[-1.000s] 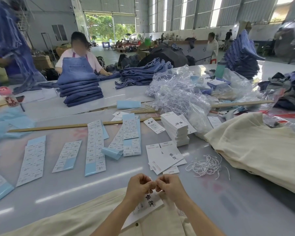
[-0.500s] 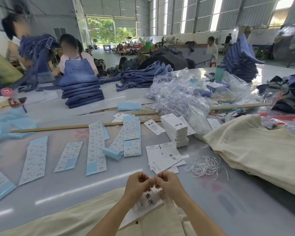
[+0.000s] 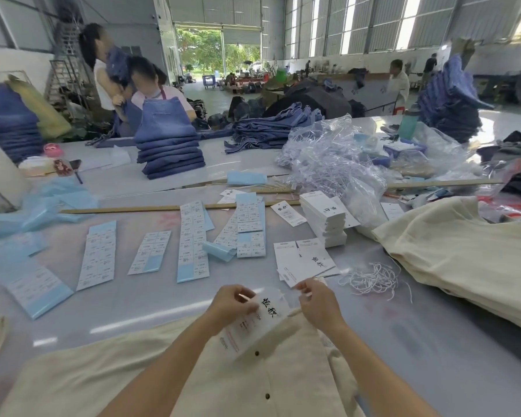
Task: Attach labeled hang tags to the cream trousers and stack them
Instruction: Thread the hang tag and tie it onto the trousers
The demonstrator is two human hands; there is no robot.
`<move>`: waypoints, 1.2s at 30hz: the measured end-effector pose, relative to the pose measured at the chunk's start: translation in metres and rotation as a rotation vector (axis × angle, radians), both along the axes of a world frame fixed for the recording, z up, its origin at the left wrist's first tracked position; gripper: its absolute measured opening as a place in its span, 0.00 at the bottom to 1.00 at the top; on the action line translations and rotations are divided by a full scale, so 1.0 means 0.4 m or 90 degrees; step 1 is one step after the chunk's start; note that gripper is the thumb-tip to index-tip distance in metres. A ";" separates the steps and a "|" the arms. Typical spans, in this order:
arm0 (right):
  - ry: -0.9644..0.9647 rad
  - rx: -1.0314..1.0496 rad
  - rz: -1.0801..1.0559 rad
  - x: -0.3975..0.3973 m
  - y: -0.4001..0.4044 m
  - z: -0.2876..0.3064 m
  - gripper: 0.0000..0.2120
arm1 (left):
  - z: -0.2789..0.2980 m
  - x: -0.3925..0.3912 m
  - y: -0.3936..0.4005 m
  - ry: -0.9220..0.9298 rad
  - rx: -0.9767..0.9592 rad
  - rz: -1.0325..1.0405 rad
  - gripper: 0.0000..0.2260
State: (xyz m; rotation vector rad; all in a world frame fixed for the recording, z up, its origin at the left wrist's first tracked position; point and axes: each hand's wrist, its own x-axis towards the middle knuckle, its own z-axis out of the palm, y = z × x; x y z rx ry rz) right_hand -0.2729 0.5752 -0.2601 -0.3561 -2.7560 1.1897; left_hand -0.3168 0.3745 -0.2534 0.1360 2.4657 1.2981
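Mid-task: left hand (image 3: pixel 233 302) pinches the top edge of a hang tag (image 3: pixel 257 319) held over the cream trousers (image 3: pixel 253 383) spread on the counter (image 3: pixel 418 341). Right hand (image 3: pixel 316 302) pinches what looks like the tag's string; the blur leaves it unclear. Tag apparently not yet secured. Cream pile (image 3: pixel 463 260) lies to the right, tagged or not unclear. Tag stack (image 3: pixel 324 219) and loose strings (image 3: pixel 373 278) suggest more pairs remain.

Bare table (image 3: pixel 151 299) ahead-left — label sheets (image 3: pixel 193 242) beyond, cord tangle (image 3: pixel 370 278) and cream stack (image 3: pixel 463 260) rightward.
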 end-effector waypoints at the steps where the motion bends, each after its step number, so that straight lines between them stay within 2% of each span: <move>1: -0.008 0.047 0.021 0.009 -0.006 -0.002 0.12 | 0.007 -0.002 -0.016 0.009 -0.020 0.012 0.09; 4: -0.058 0.183 0.084 0.036 -0.036 -0.002 0.12 | 0.014 -0.004 -0.073 0.092 -0.160 0.035 0.13; 8: -0.153 0.298 0.160 0.067 -0.079 0.003 0.14 | -0.007 0.016 -0.158 0.093 -0.259 0.036 0.17; 12: -0.165 0.330 0.051 0.098 -0.085 -0.002 0.22 | -0.050 0.073 -0.325 0.127 -0.346 0.122 0.17; 14: -0.212 0.307 -0.023 0.116 -0.077 -0.007 0.30 | -0.077 0.120 -0.446 0.111 -0.390 0.230 0.18; 16: -0.267 0.227 -0.062 0.132 -0.069 -0.016 0.37 | -0.111 0.181 -0.568 0.082 -0.453 0.329 0.20; 19: -0.260 0.214 -0.081 0.139 -0.075 -0.021 0.40 | -0.161 0.283 -0.688 0.089 -0.535 0.385 0.22; 22: -0.235 0.217 -0.104 0.134 -0.096 -0.021 0.40 | -0.193 0.365 -0.719 0.164 -0.527 0.413 0.17; 26: -0.286 0.125 -0.175 0.130 -0.083 -0.024 0.45 | -0.201 0.433 -0.720 0.127 -0.488 0.481 0.21; 28: -0.296 0.086 -0.170 0.125 -0.069 -0.021 0.42 | -0.204 0.449 -0.720 0.133 -0.466 0.483 0.23; 32: -0.212 0.061 -0.117 0.118 -0.079 -0.010 0.26 | -0.203 0.460 -0.719 0.150 -0.429 0.478 0.23; 36: -0.188 0.024 -0.086 0.119 -0.075 -0.010 0.22 | -0.194 0.463 -0.718 0.125 -0.437 0.466 0.24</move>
